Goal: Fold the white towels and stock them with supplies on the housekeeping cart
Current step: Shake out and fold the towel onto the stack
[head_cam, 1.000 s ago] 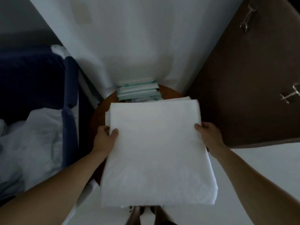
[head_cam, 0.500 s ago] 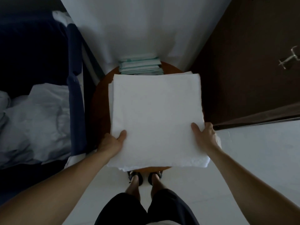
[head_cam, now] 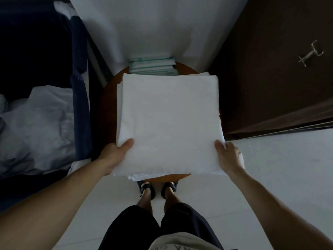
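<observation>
Teal packets [head_cam: 153, 66] behind towels [head_cam: 169, 120]; door [head_cam: 266, 73] right.

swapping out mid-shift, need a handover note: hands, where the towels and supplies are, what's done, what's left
Left hand grips the folded white towels at the near left corner, right hand at the near right.
Towels are over the round wooden table; teal-edged supply packets stacked behind them.
Crumpled white linen sits in the blue bag on the left.
Done: this pile is folded. Left: stock towels and packets on the cart, which I cannot make out for sure.
</observation>
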### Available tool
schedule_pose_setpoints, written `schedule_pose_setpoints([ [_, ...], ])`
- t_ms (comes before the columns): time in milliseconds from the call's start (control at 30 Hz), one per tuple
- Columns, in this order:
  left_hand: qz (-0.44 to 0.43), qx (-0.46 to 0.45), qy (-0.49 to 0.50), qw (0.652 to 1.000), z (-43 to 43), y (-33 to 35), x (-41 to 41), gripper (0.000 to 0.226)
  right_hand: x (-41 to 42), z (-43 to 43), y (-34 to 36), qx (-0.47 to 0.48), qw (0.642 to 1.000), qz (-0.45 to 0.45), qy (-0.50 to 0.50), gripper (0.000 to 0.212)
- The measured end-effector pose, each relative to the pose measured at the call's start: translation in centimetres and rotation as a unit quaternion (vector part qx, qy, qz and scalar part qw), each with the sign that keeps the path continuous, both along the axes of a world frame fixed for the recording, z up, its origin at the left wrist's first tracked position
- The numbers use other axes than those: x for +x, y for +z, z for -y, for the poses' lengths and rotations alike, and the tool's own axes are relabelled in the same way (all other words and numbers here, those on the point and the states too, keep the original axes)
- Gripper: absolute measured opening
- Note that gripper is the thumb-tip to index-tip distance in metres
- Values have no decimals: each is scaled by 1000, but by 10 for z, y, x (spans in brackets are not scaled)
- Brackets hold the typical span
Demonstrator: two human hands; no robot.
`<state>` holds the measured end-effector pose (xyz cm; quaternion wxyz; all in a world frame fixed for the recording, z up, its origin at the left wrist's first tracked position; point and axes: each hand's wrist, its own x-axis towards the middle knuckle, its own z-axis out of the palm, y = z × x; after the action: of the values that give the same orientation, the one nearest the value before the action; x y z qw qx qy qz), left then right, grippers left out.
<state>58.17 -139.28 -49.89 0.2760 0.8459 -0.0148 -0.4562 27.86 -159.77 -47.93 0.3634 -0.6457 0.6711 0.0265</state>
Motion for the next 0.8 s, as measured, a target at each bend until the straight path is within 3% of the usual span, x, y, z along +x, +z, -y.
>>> schedule_pose_setpoints([
  [133,-4,-36,8,999,-4,0,-8,51,2,13,11,-89,996,-7,27,41],
  [267,-4,-56,31,998,-8,-5,-18,48,-3,1,-12,22,998,-59,12,42],
  [433,-64,-100,81,990,-6,0,-11,34,0,-5,-14,28,999,-3,-41,69],
  [567,-84,-118,89,986,-4,8,-13,32,7,2,-10,56,998,-20,-26,71],
  [800,-137,-140,77,978,13,43,3,27,26,31,24,162,973,141,-87,53],
])
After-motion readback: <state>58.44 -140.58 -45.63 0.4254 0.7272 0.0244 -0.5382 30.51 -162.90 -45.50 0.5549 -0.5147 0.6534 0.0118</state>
